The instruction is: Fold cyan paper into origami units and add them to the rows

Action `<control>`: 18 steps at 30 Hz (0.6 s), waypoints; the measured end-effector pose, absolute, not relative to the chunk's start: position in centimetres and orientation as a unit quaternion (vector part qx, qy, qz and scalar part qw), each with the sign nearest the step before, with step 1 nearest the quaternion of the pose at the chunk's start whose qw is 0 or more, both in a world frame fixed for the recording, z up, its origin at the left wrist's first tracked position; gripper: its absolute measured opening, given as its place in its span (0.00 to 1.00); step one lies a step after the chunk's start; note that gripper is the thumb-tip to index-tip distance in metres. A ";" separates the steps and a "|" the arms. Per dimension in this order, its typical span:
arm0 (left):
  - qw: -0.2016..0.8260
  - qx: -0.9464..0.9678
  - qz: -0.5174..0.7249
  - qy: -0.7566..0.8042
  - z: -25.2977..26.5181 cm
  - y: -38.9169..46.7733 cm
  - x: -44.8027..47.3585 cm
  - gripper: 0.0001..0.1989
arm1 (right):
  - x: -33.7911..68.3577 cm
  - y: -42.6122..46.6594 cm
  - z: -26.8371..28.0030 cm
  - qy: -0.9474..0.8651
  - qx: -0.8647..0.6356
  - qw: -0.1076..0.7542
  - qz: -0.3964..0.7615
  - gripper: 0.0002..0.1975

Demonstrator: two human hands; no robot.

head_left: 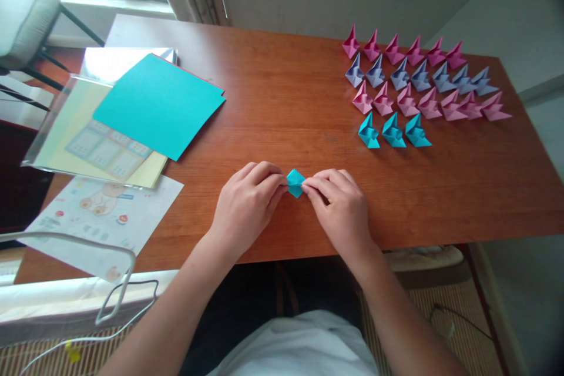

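Note:
Between my hands, near the table's front edge, is a small folded piece of turquoise paper [295,183], diamond-shaped from above. My left hand [255,194] pinches its left corner between thumb and fingertips. On the opposite corner, my right hand [337,197] has a matching pinch. Beyond my right hand stands a short row of turquoise folded paper figures [393,131]. Behind it are rows of light pink figures [429,103], lavender figures [420,76] and dark pink figures [414,51], each with pointed tips.
Turquoise paper sheets [163,103] lie at the left on a clear plastic pack of pale yellow paper [53,141]. Nearer me is a white sheet with a printed bear [150,211]. A white metal bar [88,239] and a cable [110,336] are by the table's left front corner.

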State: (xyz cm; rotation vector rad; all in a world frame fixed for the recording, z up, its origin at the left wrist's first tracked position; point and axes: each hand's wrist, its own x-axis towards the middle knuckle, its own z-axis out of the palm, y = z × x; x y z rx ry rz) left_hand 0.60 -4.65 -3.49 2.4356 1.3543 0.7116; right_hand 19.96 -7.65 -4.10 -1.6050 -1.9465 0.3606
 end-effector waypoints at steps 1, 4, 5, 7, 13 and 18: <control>0.125 0.839 0.241 0.472 -3.5 -4.7 0.6 0.08 | 20.0 -7.6 -4.1 -0.731 -0.602 0.291 0.136 0.07; 0.119 0.838 0.232 0.479 -3.4 -4.7 0.6 0.09 | 20.0 -7.4 -4.1 -0.731 -0.603 0.288 0.136 0.07; 0.119 0.840 0.226 0.478 -3.4 -4.7 0.6 0.10 | 20.0 -7.4 -4.1 -0.732 -0.603 0.288 0.136 0.07; 0.118 0.846 0.210 0.476 -3.2 -4.6 0.7 0.11 | 20.0 -7.3 -4.0 -0.733 -0.603 0.285 0.134 0.07; 0.136 0.844 0.190 0.483 -2.7 -4.5 1.0 0.12 | 20.0 -6.7 -3.2 -0.730 -0.613 0.254 0.165 0.07; 0.168 0.820 0.227 0.497 -3.0 -4.4 1.3 0.08 | 20.2 -6.0 -2.4 -0.723 -0.615 0.229 0.215 0.05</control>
